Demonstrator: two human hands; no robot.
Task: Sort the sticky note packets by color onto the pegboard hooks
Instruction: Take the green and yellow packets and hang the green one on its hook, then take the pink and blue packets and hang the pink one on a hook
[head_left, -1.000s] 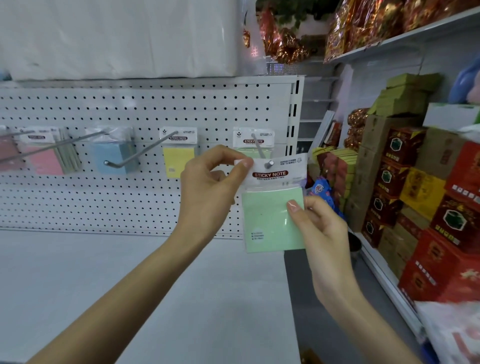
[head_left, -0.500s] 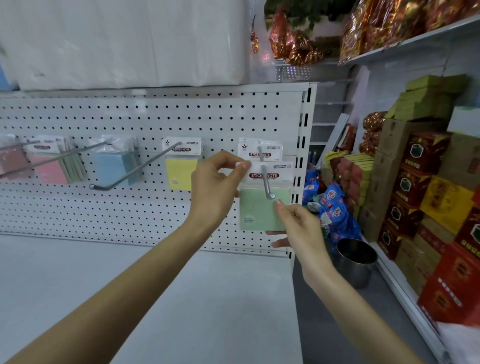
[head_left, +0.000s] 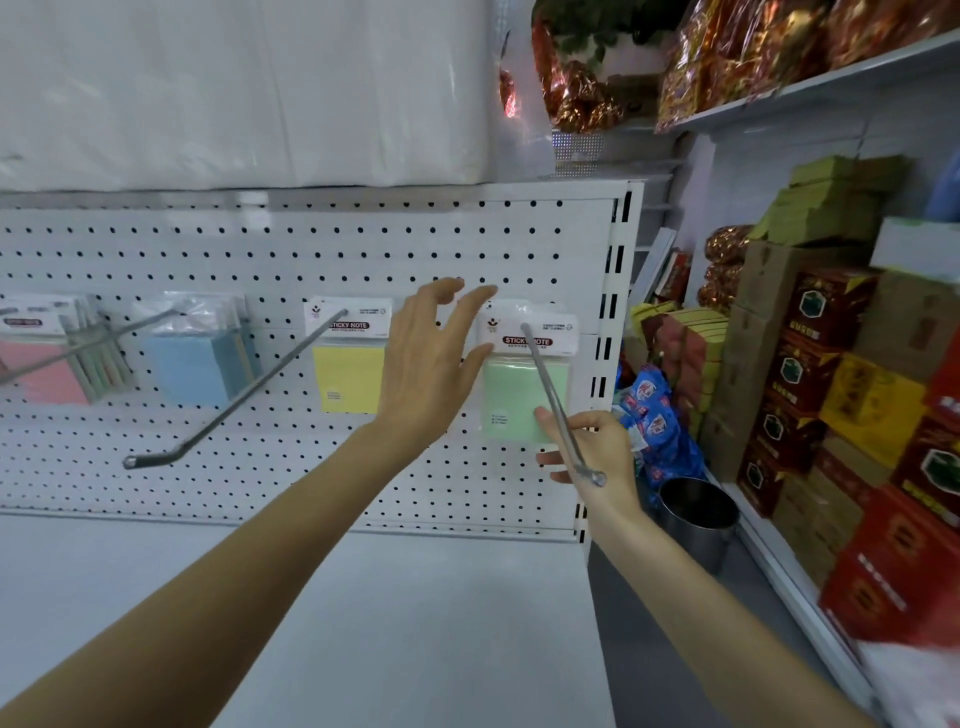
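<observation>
A green sticky note packet (head_left: 511, 400) hangs at the back of the rightmost hook (head_left: 551, 397) on the white pegboard (head_left: 311, 249). My left hand (head_left: 431, 364) is spread open just left of it, thumb near the packet's left edge. My right hand (head_left: 597, 452) sits below the packet under the hook's tip, its thumb touching the packet's lower edge, fingers loose. A yellow packet (head_left: 347, 382), blue packets (head_left: 192, 374) and pink packets (head_left: 41, 371) hang on hooks further left.
The long yellow-packet hook (head_left: 249, 395) juts out toward me at the left. A white shelf (head_left: 363, 623) lies below the pegboard. To the right stand a metal pot (head_left: 696, 519), blue snack bags (head_left: 657, 421) and stacked red boxes (head_left: 831, 415).
The green packet slid along the hook back to the pegboard. My left hand let go of its header and opened. My right hand dropped below the packet.
</observation>
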